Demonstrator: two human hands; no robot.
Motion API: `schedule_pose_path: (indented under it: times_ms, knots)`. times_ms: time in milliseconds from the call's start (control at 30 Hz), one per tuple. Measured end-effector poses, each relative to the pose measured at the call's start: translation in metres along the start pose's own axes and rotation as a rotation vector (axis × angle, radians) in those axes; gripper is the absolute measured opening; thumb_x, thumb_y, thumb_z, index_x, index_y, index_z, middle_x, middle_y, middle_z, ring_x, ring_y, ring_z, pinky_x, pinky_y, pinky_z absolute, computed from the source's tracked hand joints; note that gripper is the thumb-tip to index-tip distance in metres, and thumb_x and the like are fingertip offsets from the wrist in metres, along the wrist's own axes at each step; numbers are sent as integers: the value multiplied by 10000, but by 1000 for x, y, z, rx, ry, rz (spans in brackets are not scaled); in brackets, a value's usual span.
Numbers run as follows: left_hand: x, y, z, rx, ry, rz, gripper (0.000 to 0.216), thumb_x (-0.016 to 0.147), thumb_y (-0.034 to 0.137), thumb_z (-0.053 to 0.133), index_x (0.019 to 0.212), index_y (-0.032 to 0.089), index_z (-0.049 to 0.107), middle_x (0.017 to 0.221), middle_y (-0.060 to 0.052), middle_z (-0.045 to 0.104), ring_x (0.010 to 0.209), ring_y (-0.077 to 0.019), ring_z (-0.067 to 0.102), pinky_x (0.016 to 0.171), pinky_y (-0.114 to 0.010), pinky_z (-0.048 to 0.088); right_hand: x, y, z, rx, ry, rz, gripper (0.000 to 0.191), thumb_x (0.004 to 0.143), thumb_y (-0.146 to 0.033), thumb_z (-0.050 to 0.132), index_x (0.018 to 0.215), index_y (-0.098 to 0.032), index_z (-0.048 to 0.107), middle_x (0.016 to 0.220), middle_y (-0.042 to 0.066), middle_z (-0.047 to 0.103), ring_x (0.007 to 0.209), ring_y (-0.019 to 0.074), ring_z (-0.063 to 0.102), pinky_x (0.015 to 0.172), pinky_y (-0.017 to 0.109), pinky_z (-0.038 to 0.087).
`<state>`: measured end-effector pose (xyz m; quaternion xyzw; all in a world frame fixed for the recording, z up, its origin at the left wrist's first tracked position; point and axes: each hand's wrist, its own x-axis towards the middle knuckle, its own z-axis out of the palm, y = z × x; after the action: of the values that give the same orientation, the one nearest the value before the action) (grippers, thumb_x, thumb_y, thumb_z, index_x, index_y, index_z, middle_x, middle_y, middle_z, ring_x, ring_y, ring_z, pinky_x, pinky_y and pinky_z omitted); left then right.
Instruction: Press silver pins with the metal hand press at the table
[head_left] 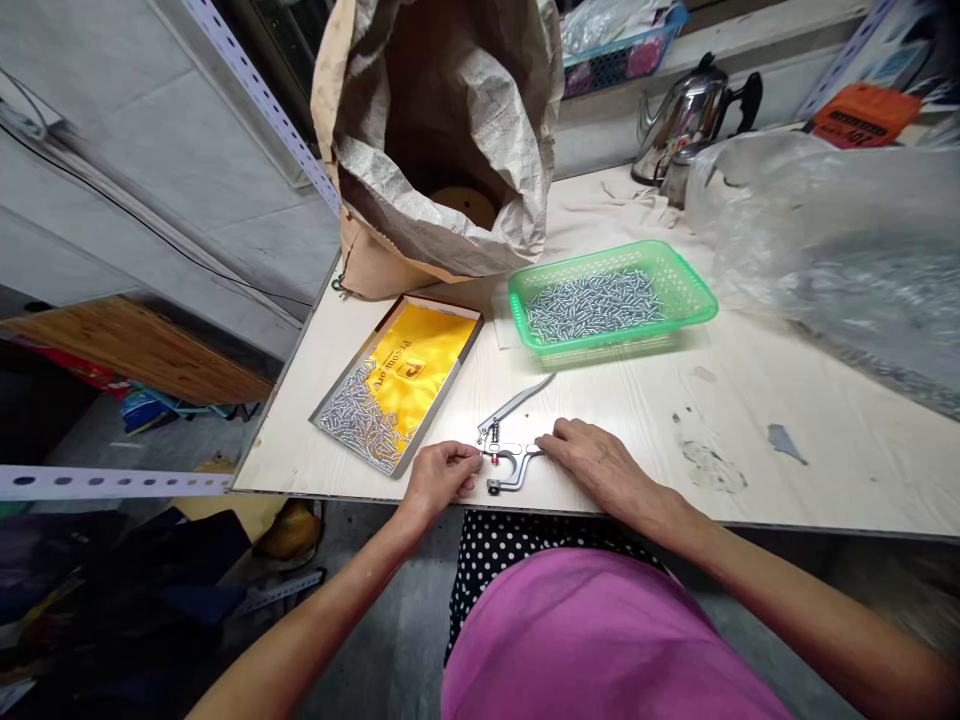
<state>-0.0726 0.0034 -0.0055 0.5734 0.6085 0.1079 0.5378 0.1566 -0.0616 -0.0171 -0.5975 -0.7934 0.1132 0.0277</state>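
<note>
A small metal hand press (507, 452) with a long lever lies near the table's front edge. My left hand (442, 478) is curled beside its left end, fingertips pinched at the press head; what they pinch is too small to name. My right hand (594, 462) rests on the press's right side, fingers closed over its base. A shallow box (442, 372) with a yellow lining holds several small silver screws at its near end. Further back stands a green plastic basket (688, 292) filled with more screws.
A large crumpled paper sack (442, 140) stands open at the back left. A clear plastic bag (825, 230) of metal parts lies at the right. A steel kettle (686, 115) stands behind. The table's front edge (750, 522) is close to my body.
</note>
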Motion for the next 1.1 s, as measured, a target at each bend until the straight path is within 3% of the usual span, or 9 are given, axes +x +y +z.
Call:
schedule_pose_path:
  times_ms: [100, 233, 567, 733, 1100]
  knots:
    - [-1, 1, 9, -181, -23, -78, 144, 785, 250, 661, 823, 112, 652, 564, 34, 580, 411, -62, 456, 377, -176, 315, -1, -1, -1, -10, -16, 9, 198, 914, -84, 490, 1013, -194, 621, 969, 65, 585, 843, 194, 520, 670, 301, 322]
    - [-2, 1, 15, -165, -19, -122, 147, 796, 252, 662, 762, 110, 649, 447, 60, 506, 362, -50, 395, 349, -164, 255, -2, -2, 1, -22, -7, 10, 209, 913, -84, 496, 1038, -197, 620, 979, 68, 589, 861, 198, 520, 677, 302, 325]
    - [-2, 14, 17, -17, -38, -190, 75, 802, 173, 642, 781, 104, 664, 515, 48, 555, 392, -57, 444, 350, -174, 283, -2, -1, 7, -41, 50, 10, 189, 904, -87, 513, 1005, -198, 628, 951, 68, 593, 831, 192, 518, 651, 303, 323]
    - [-3, 19, 16, 121, -89, -201, 108, 824, 186, 614, 749, 121, 655, 413, 81, 451, 368, -62, 397, 356, -174, 282, -3, -3, 5, -46, 22, 30, 179, 911, -102, 522, 1014, -203, 627, 959, 67, 591, 863, 203, 527, 661, 307, 327]
    - [-10, 19, 14, 66, -209, -348, 266, 829, 240, 624, 594, 147, 542, 448, 65, 503, 328, -48, 437, 355, -177, 270, -7, -5, 3, -10, 29, -31, 158, 911, -126, 526, 986, -207, 638, 949, 66, 591, 851, 207, 529, 673, 309, 360]
